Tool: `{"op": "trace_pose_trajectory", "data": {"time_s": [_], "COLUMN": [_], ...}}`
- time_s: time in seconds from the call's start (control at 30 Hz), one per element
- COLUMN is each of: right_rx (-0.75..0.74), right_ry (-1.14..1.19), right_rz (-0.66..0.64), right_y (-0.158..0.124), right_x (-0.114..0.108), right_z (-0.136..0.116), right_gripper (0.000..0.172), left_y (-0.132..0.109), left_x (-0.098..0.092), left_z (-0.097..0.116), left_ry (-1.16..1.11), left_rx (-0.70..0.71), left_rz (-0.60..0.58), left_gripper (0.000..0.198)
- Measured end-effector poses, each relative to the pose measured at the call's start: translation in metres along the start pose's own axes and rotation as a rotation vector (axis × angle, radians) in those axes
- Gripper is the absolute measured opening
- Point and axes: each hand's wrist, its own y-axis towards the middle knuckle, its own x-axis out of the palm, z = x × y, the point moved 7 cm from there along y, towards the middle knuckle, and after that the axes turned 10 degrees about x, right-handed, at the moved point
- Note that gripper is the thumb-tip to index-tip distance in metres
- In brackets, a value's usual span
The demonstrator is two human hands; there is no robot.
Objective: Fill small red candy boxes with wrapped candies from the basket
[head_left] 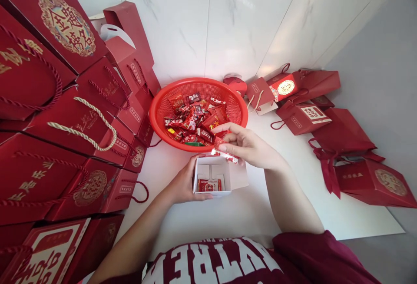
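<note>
My left hand [185, 184] grips the left side of a small open white box [211, 179] standing on the white floor. One red wrapped candy lies inside the box. My right hand [245, 144] hovers just above the box's far right corner, its fingers pinched on a red-and-white wrapped candy [224, 153]. Right behind the hands sits a round red plastic basket [163, 101] filled with several red wrapped candies [195, 121].
Stacks of red gift bags with rope handles [81, 123] crowd the left side. More red gift bags and small boxes [302, 117] lie scattered at the right along the white wall. Bare white floor [234, 214] shows in front of the box.
</note>
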Motion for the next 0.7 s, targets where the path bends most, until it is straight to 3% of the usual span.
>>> {"op": "trace_pose_trajectory", "data": {"time_s": [0.1,0.3,0.53,0.7], "right_rx": [-0.028,-0.086,0.017,-0.020], "right_ry": [-0.128,-0.498,-0.553,-0.604], "right_rz": [-0.119,-0.125,-0.081,-0.065], "right_y": [-0.004,-0.006,0.000,-0.004], "right_x": [0.013,0.022,0.025,0.027], "right_z": [-0.002,-0.006,0.001,-0.006], "right_gripper": [0.041,0.031,0.011,0.010], "left_y": [0.000,0.001,-0.004,-0.006], "left_x": [0.001,0.000,-0.002,-0.004], "left_z": [-0.003,-0.002,-0.001,0.004], "left_ry": [0.008,0.038,0.156,0.300], "left_rx": [-0.015,0.019,0.070,0.153], "left_rz": [-0.006,0.001,0.000,0.045], "left_gripper": [0.105,0.103,0.112,0.115]}}
